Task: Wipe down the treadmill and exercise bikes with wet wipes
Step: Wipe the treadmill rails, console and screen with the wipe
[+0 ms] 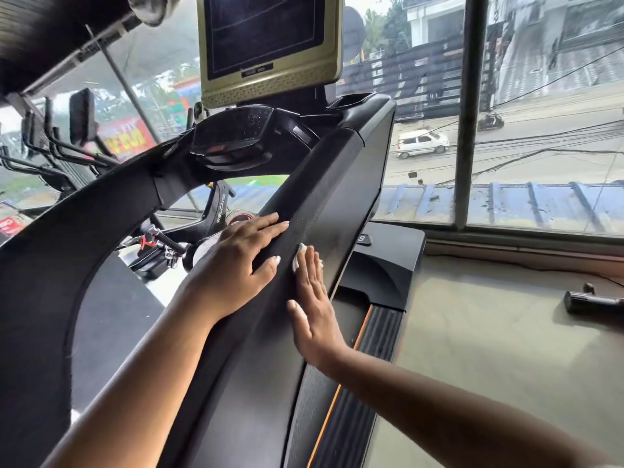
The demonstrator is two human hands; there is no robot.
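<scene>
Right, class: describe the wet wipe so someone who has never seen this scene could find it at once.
From the gold-framed screen, follow the black handrail down. The right hand presses flat on its outer face, beside the left hand on top. The wet wipe is the white crumpled wad peeking from under the right hand's fingers, the only cloth here.

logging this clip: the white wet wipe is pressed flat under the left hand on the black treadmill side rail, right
No: the head view shows the white wet wipe pressed flat under the right hand, not the left, on the black treadmill side rail. The left hand rests bare on the rail's top.
</scene>
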